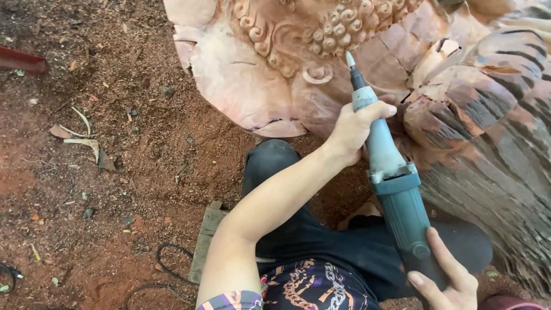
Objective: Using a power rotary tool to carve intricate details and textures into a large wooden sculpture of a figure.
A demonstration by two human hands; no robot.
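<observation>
Hands on a teal power carving tool (396, 189), seen from the head camera: the left hand (351, 131) wraps its grip tight around the slim grey neck of the tool, while the right hand (445, 281) closes on the thick rear of the body, thumb along its side. The tool points up and away, its small pale bit (349, 59) touching the reddish wood carving (270, 86) just beside a cluster of carved curls (344, 26). To the right rises a rough, dark-streaked part of the carving (493, 132). The person sits low in dark trousers (321, 235) on ground (115, 172) covered with red sawdust, a black cable (166, 264) looping near the left elbow and a flat board (206, 241) lying beneath the arm.
</observation>
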